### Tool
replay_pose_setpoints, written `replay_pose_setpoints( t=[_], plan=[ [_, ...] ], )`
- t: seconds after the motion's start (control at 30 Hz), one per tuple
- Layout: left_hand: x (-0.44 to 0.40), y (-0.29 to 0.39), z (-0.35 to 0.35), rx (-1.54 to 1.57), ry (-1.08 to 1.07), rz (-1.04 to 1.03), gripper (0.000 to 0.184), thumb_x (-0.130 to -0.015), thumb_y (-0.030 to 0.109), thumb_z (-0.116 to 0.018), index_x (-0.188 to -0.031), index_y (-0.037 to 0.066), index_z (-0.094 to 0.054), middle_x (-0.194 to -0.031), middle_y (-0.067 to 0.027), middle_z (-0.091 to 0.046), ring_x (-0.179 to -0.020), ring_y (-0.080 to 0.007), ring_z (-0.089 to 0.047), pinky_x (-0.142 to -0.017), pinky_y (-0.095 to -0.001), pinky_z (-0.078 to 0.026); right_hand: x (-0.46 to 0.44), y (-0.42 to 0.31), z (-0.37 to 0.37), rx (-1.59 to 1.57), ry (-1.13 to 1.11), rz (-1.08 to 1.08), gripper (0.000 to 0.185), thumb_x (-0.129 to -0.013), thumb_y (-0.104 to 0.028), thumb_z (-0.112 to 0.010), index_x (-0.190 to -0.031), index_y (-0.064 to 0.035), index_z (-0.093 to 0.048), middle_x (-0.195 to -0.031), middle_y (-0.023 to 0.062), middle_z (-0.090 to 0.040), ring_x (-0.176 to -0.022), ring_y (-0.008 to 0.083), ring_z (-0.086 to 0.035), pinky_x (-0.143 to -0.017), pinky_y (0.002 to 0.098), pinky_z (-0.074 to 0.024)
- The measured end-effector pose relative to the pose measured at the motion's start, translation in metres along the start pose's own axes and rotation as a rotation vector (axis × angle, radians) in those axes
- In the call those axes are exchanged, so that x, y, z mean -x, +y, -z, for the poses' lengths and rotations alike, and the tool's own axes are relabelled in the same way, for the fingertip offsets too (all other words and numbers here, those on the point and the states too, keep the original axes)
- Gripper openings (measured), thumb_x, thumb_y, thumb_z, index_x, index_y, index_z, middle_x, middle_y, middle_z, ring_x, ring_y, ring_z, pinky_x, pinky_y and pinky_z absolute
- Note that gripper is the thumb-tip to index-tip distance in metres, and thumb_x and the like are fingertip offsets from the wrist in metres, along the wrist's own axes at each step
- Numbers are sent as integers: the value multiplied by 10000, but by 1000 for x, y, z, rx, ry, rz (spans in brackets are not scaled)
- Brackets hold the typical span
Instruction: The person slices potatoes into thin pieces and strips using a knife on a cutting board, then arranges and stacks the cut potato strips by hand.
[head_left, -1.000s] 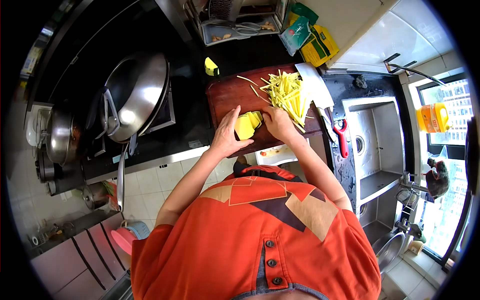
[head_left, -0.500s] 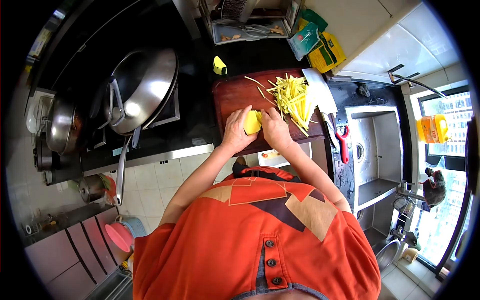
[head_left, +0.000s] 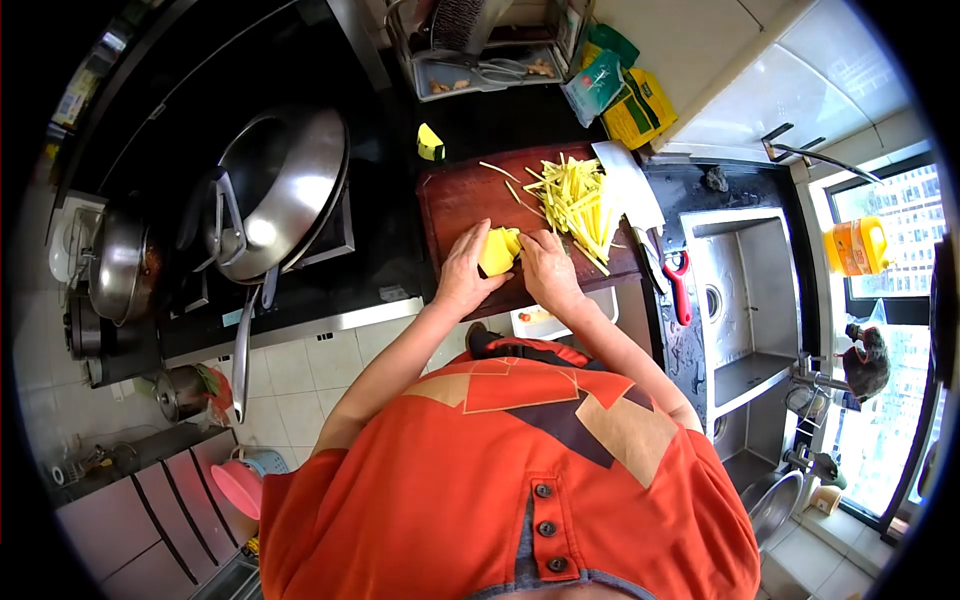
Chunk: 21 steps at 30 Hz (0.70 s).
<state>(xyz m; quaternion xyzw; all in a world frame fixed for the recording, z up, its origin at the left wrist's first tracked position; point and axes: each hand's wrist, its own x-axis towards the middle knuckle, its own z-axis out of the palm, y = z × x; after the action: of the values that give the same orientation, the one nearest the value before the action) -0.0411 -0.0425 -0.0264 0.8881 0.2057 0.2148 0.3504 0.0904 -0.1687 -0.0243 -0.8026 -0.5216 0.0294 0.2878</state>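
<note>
My left hand (head_left: 463, 274) is closed around the left side of a small stack of yellow squash slices (head_left: 496, 254) at the front of the dark red cutting board (head_left: 448, 205). From the right, my right hand (head_left: 550, 274) presses its curled fingers against the same slices. A heap of thin yellow squash strips (head_left: 578, 200) lies just beyond my right hand, with a few loose strips to its left. Right of the heap, a cleaver (head_left: 632, 190) rests flat, its handle toward me. The undersides of the slices are hidden by my fingers.
A squash wedge (head_left: 430, 143) with dark skin sits behind the board. A wok (head_left: 285, 210) stands on the stove at left. A red-handled tool (head_left: 680, 288) lies by the sink (head_left: 745, 350). Behind are a rack tray (head_left: 485, 78) and a yellow packet (head_left: 640, 110).
The view has shifted slightly. Both hands stay at the slices, which look a little more fanned out on the right, beside my right fingers. The cleaver and strips have not moved on the board.
</note>
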Motion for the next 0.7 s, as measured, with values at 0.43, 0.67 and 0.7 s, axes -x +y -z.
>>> replay_pose_setpoints(
  t=[0.43,0.67,0.7],
  plan=[
    [-26,-11,21,123,212,76,855,-721,266,-795,-1403,21,-342,-1365,-223,-421,-1254,-349,-439,-1043,-392,-380,19,42,110,71,154,-325,247,-819,-71,-551,-1056,-36,-610,-1016,182,-602,-945,362,-578,-827,419,-482],
    [-103,-68,47,292,341,321,298,-828,185,-698,-1062,15,-627,-855,-105,-650,-673,-149,-623,-639,-277,-512,71,121,123,406,67,-443,336,-844,-94,-530,-1158,24,-553,-1033,285,-569,-1019,421,-554,-908,470,-438],
    [-103,-38,59,422,141,415,293,-818,188,-709,-1043,14,-638,-854,-123,-666,-665,-157,-625,-643,-284,-517,66,109,131,368,-74,-506,430,-841,-92,-531,-1254,23,-489,-1042,319,-559,-1037,432,-551,-901,485,-439]
  ],
)
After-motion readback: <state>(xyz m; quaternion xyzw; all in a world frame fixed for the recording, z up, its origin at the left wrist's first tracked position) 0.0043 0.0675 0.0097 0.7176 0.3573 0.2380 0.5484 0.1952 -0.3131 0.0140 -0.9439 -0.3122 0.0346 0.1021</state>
